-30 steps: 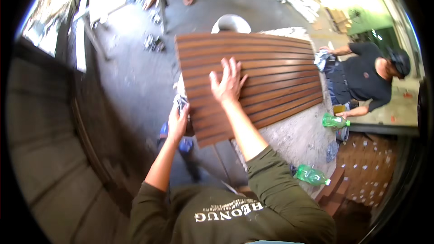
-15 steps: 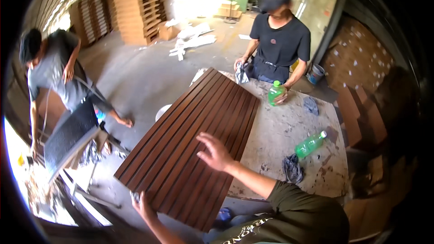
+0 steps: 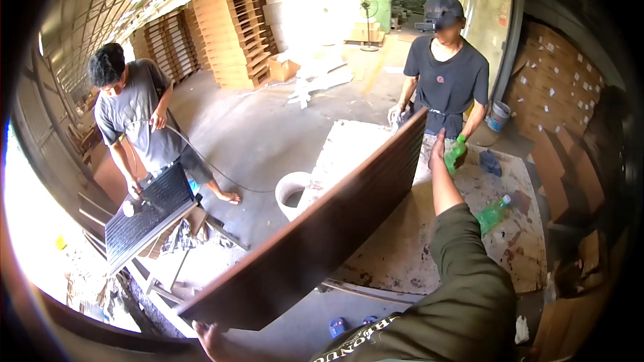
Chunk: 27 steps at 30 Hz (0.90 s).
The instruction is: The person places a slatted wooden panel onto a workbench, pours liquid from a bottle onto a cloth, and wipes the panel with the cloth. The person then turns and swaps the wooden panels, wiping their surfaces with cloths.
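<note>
Between the person's hands, a brown board (image 3: 305, 231) slants on edge, partly over a table (image 3: 396, 248). Their left hand (image 3: 210, 339) meets its near corner, hold unclear; their right hand (image 3: 437, 153), open, fingers extended, is by its far end, beside a green bottle (image 3: 451, 159).

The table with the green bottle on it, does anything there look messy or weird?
Yes: the green bottle lies on its side instead of standing, and dark blotches stain the pale table. I can't tell whether anything spilled.
</note>
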Each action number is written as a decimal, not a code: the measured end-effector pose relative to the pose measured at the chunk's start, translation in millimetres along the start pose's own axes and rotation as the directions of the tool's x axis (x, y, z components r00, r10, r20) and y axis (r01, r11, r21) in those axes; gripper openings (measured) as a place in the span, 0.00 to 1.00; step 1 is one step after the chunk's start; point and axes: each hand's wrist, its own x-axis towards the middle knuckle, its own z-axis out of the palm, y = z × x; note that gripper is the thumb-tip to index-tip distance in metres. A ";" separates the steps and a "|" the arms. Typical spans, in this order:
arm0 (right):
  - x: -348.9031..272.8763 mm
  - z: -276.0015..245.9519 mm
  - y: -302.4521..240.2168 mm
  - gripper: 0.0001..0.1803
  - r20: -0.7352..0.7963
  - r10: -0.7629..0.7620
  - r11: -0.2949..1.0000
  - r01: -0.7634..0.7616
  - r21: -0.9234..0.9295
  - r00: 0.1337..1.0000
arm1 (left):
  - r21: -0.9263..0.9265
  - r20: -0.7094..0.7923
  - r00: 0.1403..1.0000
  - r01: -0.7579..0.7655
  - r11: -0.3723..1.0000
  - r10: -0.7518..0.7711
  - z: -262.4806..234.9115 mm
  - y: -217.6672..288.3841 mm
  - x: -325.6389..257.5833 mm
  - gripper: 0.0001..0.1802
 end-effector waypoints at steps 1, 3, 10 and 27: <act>9.9 -3.7 2.1 0.52 0.038 -0.013 1.000 0.014 -0.008 0.999 | -0.060 0.054 0.998 0.037 0.998 -0.034 -5.5 3.4 -9.4 0.21; 27.5 2.0 7.2 0.52 0.147 -0.028 0.999 0.034 -0.038 0.989 | 0.033 0.012 0.996 0.084 0.996 -0.085 -2.8 11.5 -10.3 0.21; -20.5 -54.9 -16.5 0.39 0.122 -0.295 0.955 0.294 0.027 0.948 | 0.277 -0.143 0.978 0.187 0.942 -0.152 -7.2 53.6 46.2 0.16; -81.2 -29.0 4.1 0.39 -0.238 -0.221 0.855 0.071 -0.514 0.946 | 0.926 0.375 0.740 -0.272 -0.261 0.558 145.8 38.0 143.9 0.15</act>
